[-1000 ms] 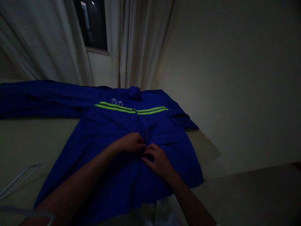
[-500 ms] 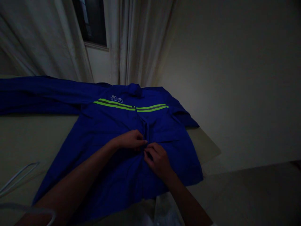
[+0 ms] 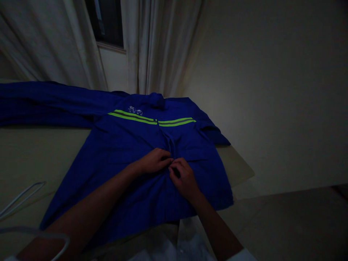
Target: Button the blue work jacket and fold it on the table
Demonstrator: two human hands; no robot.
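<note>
A blue work jacket [image 3: 136, 141] lies spread front side up, with a yellow-green and grey stripe across its chest and a white print above the stripe. Its collar points away from me. My left hand [image 3: 155, 160] pinches the front opening at about mid-body. Close against it, my right hand [image 3: 183, 177] has thumb and fingertips pressed together on the same front edge. Above my fingers the placket gapes slightly, while at the stripe the two halves meet. Whatever small fastener may lie between the fingertips is hidden.
The jacket rests on a pale table [image 3: 67, 145]. White wire hangers [image 3: 24, 199] are at the lower left. Behind stand light curtains [image 3: 163, 47] and a dark window [image 3: 106, 21]. A plain wall [image 3: 272, 90] rises at the right, with floor [image 3: 285, 224] below.
Both hands have shifted slightly up and to the right on the front opening, still pinching. The gap above my fingers looks narrower. The view has tilted a little.
</note>
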